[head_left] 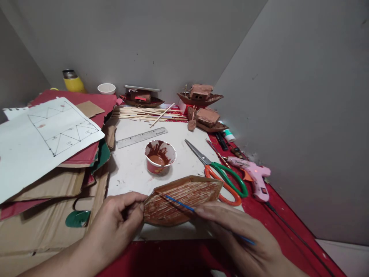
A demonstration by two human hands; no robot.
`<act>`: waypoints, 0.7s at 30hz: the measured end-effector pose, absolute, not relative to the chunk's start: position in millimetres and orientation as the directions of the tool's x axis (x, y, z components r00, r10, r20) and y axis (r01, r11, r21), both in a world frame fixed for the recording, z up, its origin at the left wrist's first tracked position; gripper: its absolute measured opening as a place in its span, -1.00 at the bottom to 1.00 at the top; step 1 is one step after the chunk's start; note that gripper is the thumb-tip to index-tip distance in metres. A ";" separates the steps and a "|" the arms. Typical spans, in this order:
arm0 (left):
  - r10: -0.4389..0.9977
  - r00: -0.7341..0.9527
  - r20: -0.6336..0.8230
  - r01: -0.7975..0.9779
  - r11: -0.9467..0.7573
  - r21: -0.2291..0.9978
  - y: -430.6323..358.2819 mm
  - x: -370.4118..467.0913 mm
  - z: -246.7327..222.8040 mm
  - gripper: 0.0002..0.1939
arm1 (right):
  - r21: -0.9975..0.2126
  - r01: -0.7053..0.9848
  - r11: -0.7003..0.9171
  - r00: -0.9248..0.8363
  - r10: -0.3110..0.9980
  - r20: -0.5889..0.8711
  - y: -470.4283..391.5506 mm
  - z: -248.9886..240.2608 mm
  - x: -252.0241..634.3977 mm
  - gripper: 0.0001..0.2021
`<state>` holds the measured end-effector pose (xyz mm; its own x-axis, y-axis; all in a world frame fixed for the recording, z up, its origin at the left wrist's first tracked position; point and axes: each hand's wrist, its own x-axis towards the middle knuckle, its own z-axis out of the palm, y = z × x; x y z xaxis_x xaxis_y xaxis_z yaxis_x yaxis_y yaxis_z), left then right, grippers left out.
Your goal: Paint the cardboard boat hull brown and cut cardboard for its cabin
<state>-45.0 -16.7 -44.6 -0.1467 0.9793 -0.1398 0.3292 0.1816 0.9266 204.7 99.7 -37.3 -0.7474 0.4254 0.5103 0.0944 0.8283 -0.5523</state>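
A small cardboard boat hull [178, 207], streaked with brown paint over its ridged inside, is held above the front of the white sheet. My left hand [121, 215] pinches its left tip between thumb and fingers. In my right hand [239, 227] is a thin blue paintbrush [180, 202], its tip on the hull's inner face near the upper left edge. Part of the hull's right end is hidden behind my right hand. Just beyond the hull stands a paper cup [155, 166] with brown paint inside and smeared on its wall.
Green-and-orange scissors [221, 173] and a pink glue gun [256, 175] lie to the right. A clear ruler [142, 137], wooden sticks [135, 112] and several brown model boats [209, 117] are farther back. Stacked cardboard [57, 184] under a drawn-on paper [37, 142] fills the left.
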 end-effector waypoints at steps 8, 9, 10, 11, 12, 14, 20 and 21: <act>0.978 -0.155 -0.137 0.328 0.182 0.927 -16.8 -45.2 -46.5 -0.67 | -0.496 0.251 0.831 -0.674 0.518 0.526 100.6 -40.6 218.0 -0.64; 0.979 -0.153 -0.135 0.331 0.179 0.926 -16.9 -45.2 -46.9 -0.66 | -0.500 0.256 0.828 -0.672 0.524 0.524 100.5 -40.4 218.8 -0.65; 0.979 -0.155 -0.135 0.335 0.181 0.925 -17.0 -45.2 -47.1 -0.66 | -0.501 0.253 0.828 -0.673 0.523 0.524 100.5 -40.0 218.8 -0.65; 0.979 -0.155 -0.136 0.340 0.182 0.923 -17.0 -45.1 -47.1 -0.66 | -0.500 0.244 0.831 -0.682 0.514 0.521 100.4 -39.5 217.9 -0.65; 0.979 -0.154 -0.136 0.345 0.183 0.921 -17.1 -45.1 -47.0 -0.65 | -0.500 0.226 0.836 -0.697 0.497 0.517 100.3 -38.9 216.2 -0.64; 0.979 -0.152 -0.138 0.351 0.184 0.918 -17.1 -44.9 -46.4 -0.66 | -0.517 0.176 0.838 -0.730 0.464 0.503 99.9 -38.1 211.3 -0.61; 0.979 -0.144 -0.144 0.332 0.185 0.925 -16.3 -44.8 -44.6 -0.67 | -0.533 0.141 0.835 -0.724 0.454 0.520 98.0 -41.3 208.0 -0.60; 0.979 -0.147 -0.144 0.341 0.186 0.921 -16.3 -44.8 -44.7 -0.66 | -0.528 0.180 0.830 -0.707 0.482 0.517 97.8 -41.7 209.7 -0.61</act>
